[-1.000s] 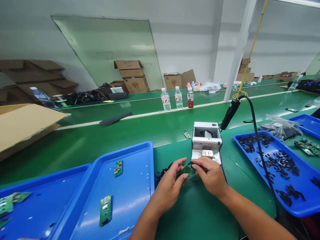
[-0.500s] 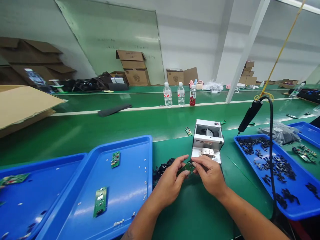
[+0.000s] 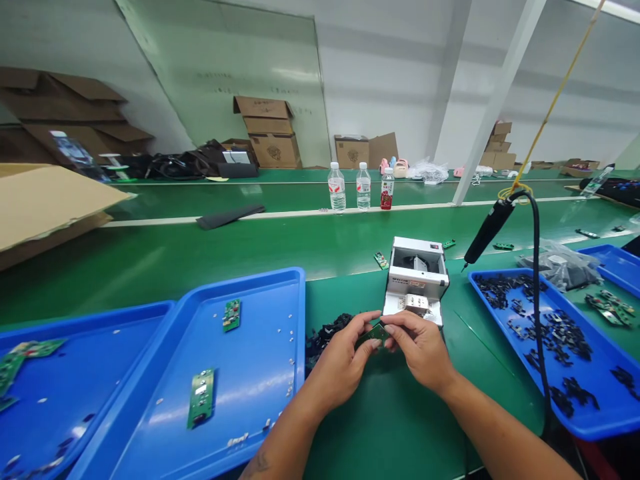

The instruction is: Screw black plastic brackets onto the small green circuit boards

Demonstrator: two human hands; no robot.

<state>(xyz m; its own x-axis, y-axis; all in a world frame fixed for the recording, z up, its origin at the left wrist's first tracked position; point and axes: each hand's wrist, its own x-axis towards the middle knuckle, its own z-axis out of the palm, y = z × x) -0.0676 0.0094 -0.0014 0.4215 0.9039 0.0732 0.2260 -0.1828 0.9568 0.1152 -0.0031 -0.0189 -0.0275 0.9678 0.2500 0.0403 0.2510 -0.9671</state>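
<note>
A small green circuit board [image 3: 371,335] is held between my two hands, just in front of a white tabletop machine [image 3: 416,280]. My left hand [image 3: 345,360] pinches its left end between thumb and fingers. At the other end, my right hand [image 3: 420,350] closes thumb and fingertips on the board's edge; whether a small part sits under those fingertips is hidden. A pile of black plastic parts [image 3: 325,337] lies beside my left hand, partly covered by it.
On the left, a blue tray [image 3: 260,283] carries two circuit boards and small white bits; another blue tray [image 3: 145,317] adjoins it. To the right, a black electric screwdriver [image 3: 490,233] hangs above a blue tray [image 3: 607,427] of black parts. Bottles [image 3: 337,189] stand behind.
The hanging screwdriver has swung slightly left. More of the green boards shows in the far-left tray. Both hands keep nearly the same hold on the circuit board.
</note>
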